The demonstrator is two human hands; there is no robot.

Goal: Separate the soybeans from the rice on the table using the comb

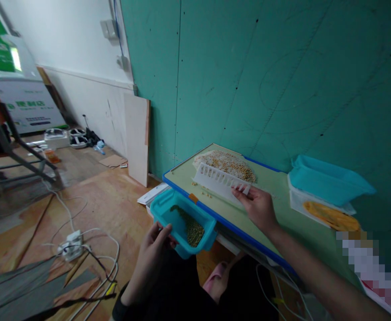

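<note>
My left hand (154, 244) is closed on the near left rim of a teal plastic container (210, 232). Greenish-yellow beans or grains (194, 231) lie along its bottom, heaped toward the right end. Just below the table's edge, the container sits close to its blue trim. My right hand (258, 208) pinches the right end of a white plastic strip (212, 179) with a row of slots. The strip leans over the pale green tabletop (289, 223), in front of a heap of mixed white and golden grains (230, 164). A few loose grains are scattered near the strip.
A second teal container (329, 178) rests against the green wall at the right, beside a yellow-orange flat object (332, 216). An orange piece (193, 198) sits on the table edge. Cables and a white power strip (71, 245) lie on the floor at left.
</note>
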